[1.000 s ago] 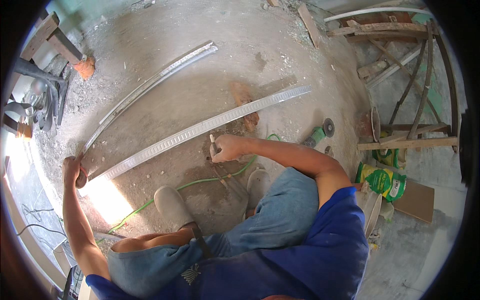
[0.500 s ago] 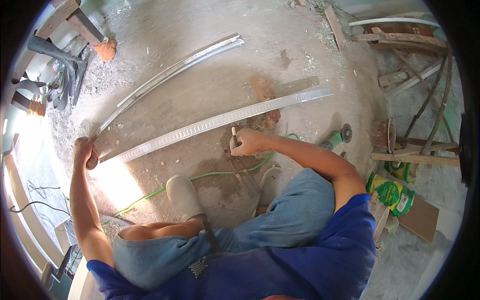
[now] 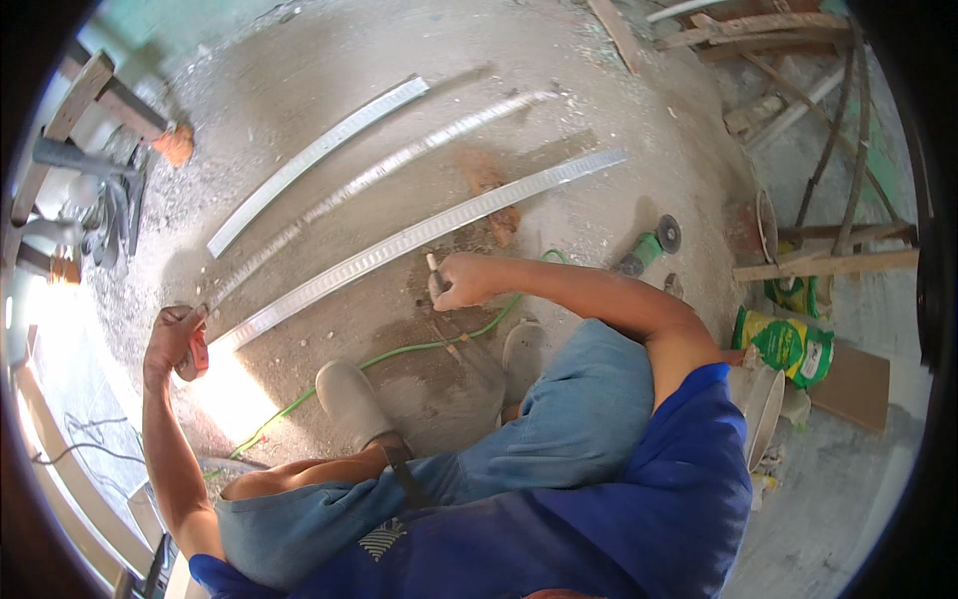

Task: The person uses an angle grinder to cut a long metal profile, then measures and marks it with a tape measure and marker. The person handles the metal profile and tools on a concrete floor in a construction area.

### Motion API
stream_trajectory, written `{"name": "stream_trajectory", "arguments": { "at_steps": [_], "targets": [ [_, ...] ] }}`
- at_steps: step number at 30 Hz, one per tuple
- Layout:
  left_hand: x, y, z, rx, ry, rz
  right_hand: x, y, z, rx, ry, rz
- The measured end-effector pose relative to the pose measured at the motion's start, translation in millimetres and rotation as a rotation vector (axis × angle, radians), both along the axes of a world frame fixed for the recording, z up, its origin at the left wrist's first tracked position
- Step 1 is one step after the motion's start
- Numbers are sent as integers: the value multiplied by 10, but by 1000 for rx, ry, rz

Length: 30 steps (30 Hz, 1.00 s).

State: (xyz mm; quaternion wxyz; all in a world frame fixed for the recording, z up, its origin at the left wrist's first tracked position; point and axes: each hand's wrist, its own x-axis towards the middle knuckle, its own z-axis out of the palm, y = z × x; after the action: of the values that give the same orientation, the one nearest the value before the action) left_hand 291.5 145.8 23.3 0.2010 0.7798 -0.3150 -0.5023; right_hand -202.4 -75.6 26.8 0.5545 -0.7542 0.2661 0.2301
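My left hand is closed around a red tape measure beside the left end of a slotted metal channel. From this hand a long pale strip, blurred by motion, stretches away to the upper right; it looks like the tape's blade. Beyond it a shorter metal channel lies on the floor. My right hand is closed on a short pale-tipped stick, marker-like, just on the near side of the slotted channel. My fingers hide most of the stick.
A green angle grinder lies to the right, and a green cord runs by my shoes. A brick-red block sits under the slotted channel. At right are timber pieces and a green-yellow bag; a wooden stand is far left.
The pale strip has come away from the shorter channel and now lies between the two channels. My left hand has turned, showing more of the red tape measure. The view has shifted slightly.
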Motion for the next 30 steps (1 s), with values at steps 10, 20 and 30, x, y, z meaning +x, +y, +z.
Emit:
{"name": "stream_trajectory", "arguments": {
  "at_steps": [10,20,30],
  "targets": [
    [-1159,-695,280,2,-127,-339,-194,66,23,9,45,-28],
    [-1627,-936,259,52,-127,-408,-285,65,18,31,34,-62],
    [-1765,-1046,38,-17,-107,-421,-458,41,-144,32,25,-75]
  ]
}}
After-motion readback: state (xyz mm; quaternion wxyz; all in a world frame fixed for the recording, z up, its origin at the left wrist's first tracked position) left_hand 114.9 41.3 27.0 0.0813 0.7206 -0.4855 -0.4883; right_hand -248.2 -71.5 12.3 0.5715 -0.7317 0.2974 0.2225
